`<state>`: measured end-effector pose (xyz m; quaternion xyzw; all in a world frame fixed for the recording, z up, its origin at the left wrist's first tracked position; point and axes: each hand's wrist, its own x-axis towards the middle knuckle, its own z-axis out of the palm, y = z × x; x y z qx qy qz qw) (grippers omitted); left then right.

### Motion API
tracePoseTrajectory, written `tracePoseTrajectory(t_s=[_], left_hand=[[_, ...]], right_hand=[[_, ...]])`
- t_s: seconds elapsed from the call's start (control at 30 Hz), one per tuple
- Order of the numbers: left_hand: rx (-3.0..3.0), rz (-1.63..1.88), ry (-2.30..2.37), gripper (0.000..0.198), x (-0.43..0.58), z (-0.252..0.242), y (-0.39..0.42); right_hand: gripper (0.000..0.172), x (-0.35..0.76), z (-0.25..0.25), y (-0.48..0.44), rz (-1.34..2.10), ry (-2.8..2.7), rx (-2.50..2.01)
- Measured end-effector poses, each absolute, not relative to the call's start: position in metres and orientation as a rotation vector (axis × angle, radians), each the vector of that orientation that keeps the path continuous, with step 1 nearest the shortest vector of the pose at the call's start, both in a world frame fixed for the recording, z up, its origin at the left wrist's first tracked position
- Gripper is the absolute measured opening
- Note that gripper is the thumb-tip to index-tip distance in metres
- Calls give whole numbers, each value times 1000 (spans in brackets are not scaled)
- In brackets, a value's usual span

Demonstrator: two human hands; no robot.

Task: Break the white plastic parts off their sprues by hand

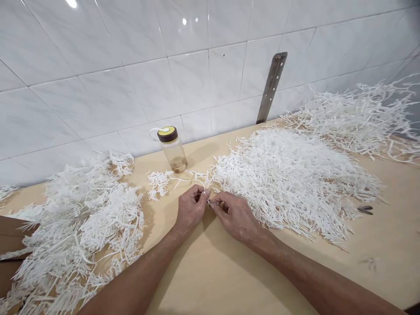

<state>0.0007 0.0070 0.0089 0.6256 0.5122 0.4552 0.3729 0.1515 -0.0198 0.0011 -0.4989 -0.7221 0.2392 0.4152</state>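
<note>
Near the middle of the table, my left hand (191,209) pinches a thin white branched piece (187,178), whose stems spread up and left towards the bottle. My right hand (236,215) is closed close beside it, its fingertips at the lower end of the same piece by a small white loop or tip. What exactly the right fingers grip is too small to tell. A large heap of fine white sprigs (288,175) lies just beyond and right of my right hand.
A clear bottle (173,151) with a dark and yellow lid stands behind my hands. More white pieces (82,218) are heaped at left, longer white branches (357,118) at back right. Small dark snips (365,210) lie at right. A metal bracket (271,87) is against the tiled wall.
</note>
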Motion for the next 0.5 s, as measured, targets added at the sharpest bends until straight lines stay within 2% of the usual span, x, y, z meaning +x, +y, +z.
tracePoseTrajectory(t_s=[0.13, 0.27, 0.5], left_hand=[[1619, 1146, 1380, 27, 0, 7, 9], [1546, 1153, 1441, 28, 0, 7, 13], [1539, 1176, 1295, 23, 1, 10, 10]], right_hand=[[19, 148, 2, -27, 493, -1921, -1095], [17, 140, 5, -38, 589, -2049, -876], [10, 158, 16, -30, 420, -1836, -1152]])
